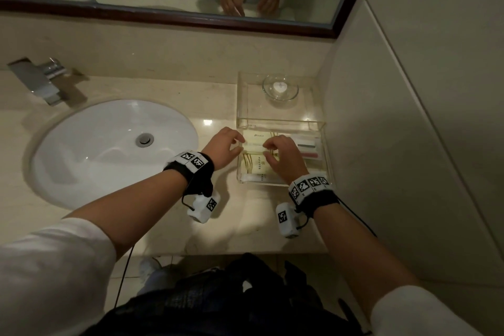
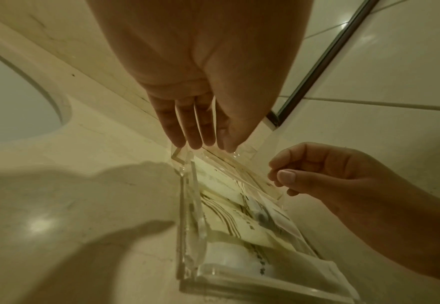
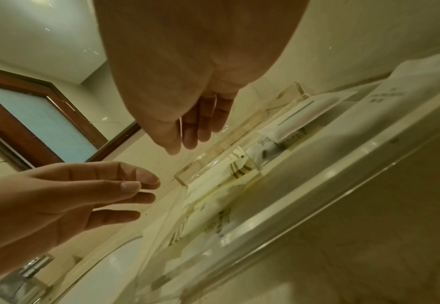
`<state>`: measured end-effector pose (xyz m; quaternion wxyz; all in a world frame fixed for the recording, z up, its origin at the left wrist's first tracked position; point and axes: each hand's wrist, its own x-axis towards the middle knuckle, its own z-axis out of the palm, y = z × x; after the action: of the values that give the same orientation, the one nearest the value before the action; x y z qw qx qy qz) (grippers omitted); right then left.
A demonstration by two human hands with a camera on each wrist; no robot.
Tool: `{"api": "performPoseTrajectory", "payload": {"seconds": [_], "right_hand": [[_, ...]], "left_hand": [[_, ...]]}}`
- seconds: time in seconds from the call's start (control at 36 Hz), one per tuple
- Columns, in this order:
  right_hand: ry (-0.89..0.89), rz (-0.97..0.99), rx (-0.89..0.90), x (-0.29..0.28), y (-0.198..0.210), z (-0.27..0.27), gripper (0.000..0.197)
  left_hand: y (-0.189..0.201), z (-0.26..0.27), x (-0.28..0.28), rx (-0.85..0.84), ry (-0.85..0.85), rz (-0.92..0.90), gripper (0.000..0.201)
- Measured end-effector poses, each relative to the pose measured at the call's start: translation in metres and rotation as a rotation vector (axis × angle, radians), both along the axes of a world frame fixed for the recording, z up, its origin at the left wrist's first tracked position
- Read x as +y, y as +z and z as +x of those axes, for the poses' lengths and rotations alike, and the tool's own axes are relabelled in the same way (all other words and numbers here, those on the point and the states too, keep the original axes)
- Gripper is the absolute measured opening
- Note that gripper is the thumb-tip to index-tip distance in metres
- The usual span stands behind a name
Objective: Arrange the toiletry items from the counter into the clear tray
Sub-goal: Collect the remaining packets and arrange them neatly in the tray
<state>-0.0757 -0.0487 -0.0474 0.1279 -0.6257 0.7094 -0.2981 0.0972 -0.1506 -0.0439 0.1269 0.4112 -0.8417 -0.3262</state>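
Your clear tray (image 1: 323, 142) holds cream gold-striped packets (image 1: 255, 165) and flat sachets (image 1: 308, 146). Your left hand (image 1: 222, 148) hovers loosely spread, holding nothing; your right hand (image 1: 283, 157) curls above them, grip unclear.

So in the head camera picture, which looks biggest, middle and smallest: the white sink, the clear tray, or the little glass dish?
1. White oval sink
2. Clear plastic tray
3. Small round glass dish

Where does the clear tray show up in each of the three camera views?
Head: clear tray right of centre, beside the sink.
Left wrist: lower centre, below the left hand.
Right wrist: a diagonal band across the right.
Shared landmark: the striped packets inside.
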Motion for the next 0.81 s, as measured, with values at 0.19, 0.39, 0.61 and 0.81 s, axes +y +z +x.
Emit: {"api": "performPoseTrajectory", "payload": {"seconds": [0.19, 0.39, 0.61, 0.81], "right_hand": [[0.022, -0.049, -0.038, -0.010, 0.009, 0.019, 0.009], [0.060, -0.047, -0.077, -0.028, 0.020, 0.047, 0.007], [0.156, -0.031, -0.014, -0.063, 0.024, 0.106, 0.007], [0.289, -0.005, 0.004, -0.110, 0.028, 0.192, 0.007]], "left_hand": [[0.003, 0.017, -0.004, 0.076, 0.180, 0.129, 0.021], [0.003, 0.055, -0.014, 0.181, 0.347, 0.243, 0.016], [0.007, 0.126, -0.035, 0.257, 0.463, 0.286, 0.016], [0.020, 0.212, -0.063, 0.316, 0.582, 0.279, 0.015]]}}
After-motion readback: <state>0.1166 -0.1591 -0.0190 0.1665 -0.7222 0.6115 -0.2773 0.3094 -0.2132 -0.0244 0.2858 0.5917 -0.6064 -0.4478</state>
